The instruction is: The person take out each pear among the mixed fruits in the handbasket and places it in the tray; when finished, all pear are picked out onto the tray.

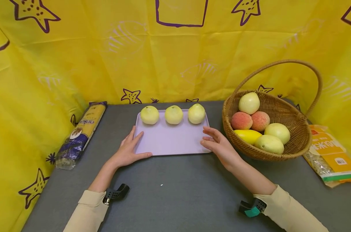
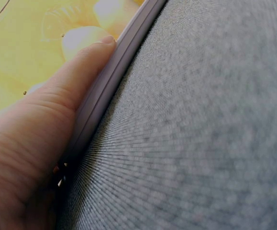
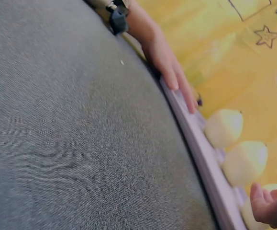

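A pale lilac rectangular tray lies on the grey table. Along its far side sit three round, pale yellow-green fruits: a left one, a middle one and a right one. My left hand rests at the tray's left front corner with fingers spread; in the left wrist view its thumb lies along the rim. At the right edge of the tray is my right hand, its fingers loosely bent and holding nothing. Whether it touches the rim I cannot tell.
To the right stands a wicker basket with a tall handle, holding two peaches, a yellow fruit and several pale green fruits. An orange-and-clear food packet lies beyond it. A yellow-and-blue packet lies far left. Yellow cloth hangs behind.
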`<action>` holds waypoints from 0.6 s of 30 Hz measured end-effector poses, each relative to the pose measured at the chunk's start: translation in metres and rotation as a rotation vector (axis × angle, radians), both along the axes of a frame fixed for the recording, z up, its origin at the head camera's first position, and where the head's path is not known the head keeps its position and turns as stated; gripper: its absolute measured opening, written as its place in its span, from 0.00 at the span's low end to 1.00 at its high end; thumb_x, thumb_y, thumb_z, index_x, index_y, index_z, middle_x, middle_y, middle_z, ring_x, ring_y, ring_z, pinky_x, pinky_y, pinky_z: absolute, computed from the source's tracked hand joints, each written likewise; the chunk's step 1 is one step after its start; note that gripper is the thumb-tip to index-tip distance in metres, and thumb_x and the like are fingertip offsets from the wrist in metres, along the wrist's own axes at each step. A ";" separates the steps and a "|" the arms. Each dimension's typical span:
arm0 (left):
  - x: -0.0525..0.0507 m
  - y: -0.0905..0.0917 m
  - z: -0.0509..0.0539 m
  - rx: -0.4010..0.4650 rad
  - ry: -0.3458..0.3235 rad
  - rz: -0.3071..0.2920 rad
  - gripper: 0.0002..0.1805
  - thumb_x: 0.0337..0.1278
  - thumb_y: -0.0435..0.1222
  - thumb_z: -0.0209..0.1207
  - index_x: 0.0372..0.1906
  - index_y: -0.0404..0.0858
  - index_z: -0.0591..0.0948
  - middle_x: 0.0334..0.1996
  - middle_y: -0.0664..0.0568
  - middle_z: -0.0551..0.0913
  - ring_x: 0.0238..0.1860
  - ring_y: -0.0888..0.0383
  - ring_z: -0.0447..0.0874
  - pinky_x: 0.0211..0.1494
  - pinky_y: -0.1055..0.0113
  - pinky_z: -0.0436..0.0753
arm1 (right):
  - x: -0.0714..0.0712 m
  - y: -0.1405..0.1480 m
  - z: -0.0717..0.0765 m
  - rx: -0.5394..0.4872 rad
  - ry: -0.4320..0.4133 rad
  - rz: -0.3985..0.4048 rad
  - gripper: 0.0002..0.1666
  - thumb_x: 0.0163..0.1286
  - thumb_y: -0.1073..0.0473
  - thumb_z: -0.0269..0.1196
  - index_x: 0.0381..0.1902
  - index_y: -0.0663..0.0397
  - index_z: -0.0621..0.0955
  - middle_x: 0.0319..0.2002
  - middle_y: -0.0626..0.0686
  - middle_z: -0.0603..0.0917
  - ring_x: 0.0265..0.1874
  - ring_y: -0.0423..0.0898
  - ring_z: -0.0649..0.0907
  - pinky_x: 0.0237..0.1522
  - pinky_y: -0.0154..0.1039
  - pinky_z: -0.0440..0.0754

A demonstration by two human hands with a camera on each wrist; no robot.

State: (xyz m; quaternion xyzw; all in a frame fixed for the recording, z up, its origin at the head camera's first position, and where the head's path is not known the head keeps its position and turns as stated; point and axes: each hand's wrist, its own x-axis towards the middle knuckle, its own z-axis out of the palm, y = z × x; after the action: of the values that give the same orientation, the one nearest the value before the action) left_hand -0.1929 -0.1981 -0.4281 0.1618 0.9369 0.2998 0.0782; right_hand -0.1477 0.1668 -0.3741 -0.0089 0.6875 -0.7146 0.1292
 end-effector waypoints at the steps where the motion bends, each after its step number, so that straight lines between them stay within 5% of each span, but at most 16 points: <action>1: 0.000 0.000 0.000 -0.002 0.003 -0.001 0.58 0.49 0.60 0.67 0.77 0.36 0.53 0.77 0.39 0.30 0.74 0.32 0.35 0.67 0.33 0.43 | 0.002 0.001 0.002 0.003 0.004 0.008 0.38 0.69 0.65 0.59 0.73 0.63 0.57 0.72 0.61 0.59 0.68 0.58 0.63 0.60 0.37 0.69; 18: 0.000 0.000 0.000 0.006 -0.003 -0.001 0.59 0.49 0.60 0.67 0.77 0.35 0.51 0.77 0.39 0.30 0.74 0.32 0.35 0.67 0.33 0.42 | 0.040 0.036 0.053 0.169 0.113 0.156 0.33 0.70 0.58 0.62 0.70 0.53 0.66 0.68 0.52 0.66 0.64 0.53 0.68 0.59 0.38 0.69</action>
State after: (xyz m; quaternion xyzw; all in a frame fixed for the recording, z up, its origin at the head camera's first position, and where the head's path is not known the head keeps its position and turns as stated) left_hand -0.1932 -0.1986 -0.4285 0.1621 0.9358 0.3029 0.0793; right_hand -0.1081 0.2029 -0.3210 -0.0918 0.7485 -0.6403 0.1457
